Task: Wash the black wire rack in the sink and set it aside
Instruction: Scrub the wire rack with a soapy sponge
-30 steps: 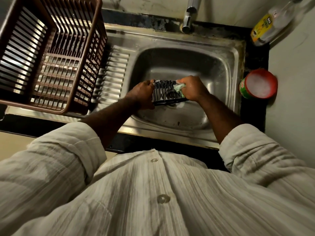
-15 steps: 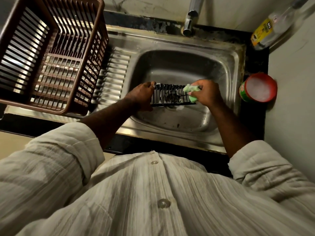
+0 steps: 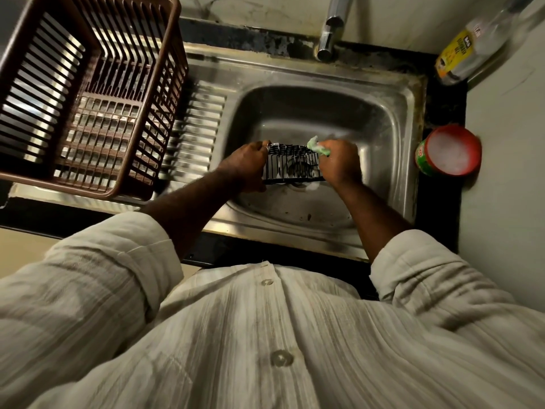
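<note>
We see the left hand [image 3: 247,166] curled round the left end of the black wire rack [image 3: 290,163], holding it low in the steel sink [image 3: 383,119], over the drain. We cannot tell whether the rack touches the basin floor. The right hand [image 3: 339,163] grips a soapy green scrubber [image 3: 317,146] and presses it on the rack's far right corner. We can read little of the writing. Beyond the grip and far to its right, a clear bottle [image 3: 466,51] leans in the corner, and the dark print on its yellow label is too blurred for us to make out. Closer on that same side stands a round tub [image 3: 448,150] with a red rim, white contents and a green wall that carries a scrap of red lettering we cannot read. As for edges, the basin walls stand well apart from both hands, with bare steel on every side of the rack. Straight beyond the grip the tap [image 3: 330,33] rises at the sink's back edge. Left of the grip lies the ribbed drainboard [image 3: 194,128], and on it stands a brown slatted basket [image 3: 73,188] with its top open. The black counter edge runs on our side of the grip, under both forearms.
</note>
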